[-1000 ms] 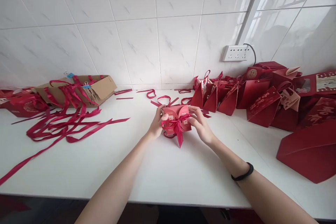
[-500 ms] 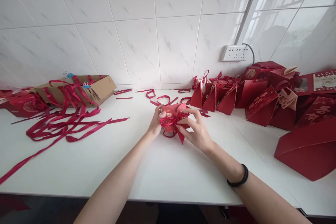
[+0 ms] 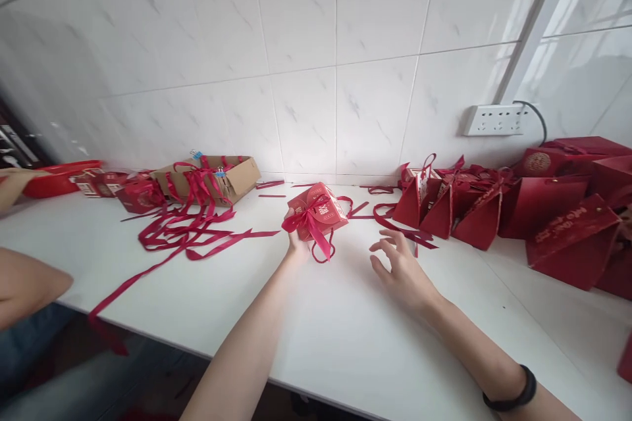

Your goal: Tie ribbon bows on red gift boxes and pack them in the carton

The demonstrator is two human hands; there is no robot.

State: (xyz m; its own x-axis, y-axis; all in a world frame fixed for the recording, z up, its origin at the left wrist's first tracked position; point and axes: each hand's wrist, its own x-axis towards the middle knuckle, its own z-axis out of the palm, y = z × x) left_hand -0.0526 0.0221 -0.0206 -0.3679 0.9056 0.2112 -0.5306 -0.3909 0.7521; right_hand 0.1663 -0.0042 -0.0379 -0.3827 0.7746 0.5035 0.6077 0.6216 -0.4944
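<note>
Since the earlier frame, the right hand (image 3: 402,270) had come away from the red gift box (image 3: 323,212) and moved out to its right; the view had swung leftward too, bringing in another person's bent arm (image 3: 29,286) and a red plastic basin (image 3: 64,179) at the far left. That right hand was spread, its fingers loosely curved above the white table (image 3: 340,335) and holding nothing, near a loose cut of ribbon (image 3: 388,216); a black wristband (image 3: 513,396) circled the forearm behind it. The left hand (image 3: 295,241) gripped the gift box by its left side, most of its fingers hidden by the box; the box sat at the middle of the view, tilted, a crimson satin bow (image 3: 310,216) tied across its printed top and a twisted cord handle (image 3: 326,258) hanging at its front; whether its underside touched the table could not be told. To the left lay a tangle of long crimson ribbons (image 3: 172,231), with more draped over an open cardboard box (image 3: 241,185); to the right stood a crowd of dark red gift boxes (image 3: 474,220), below a white power strip (image 3: 498,121) at the tiled wall (image 3: 375,105).
</note>
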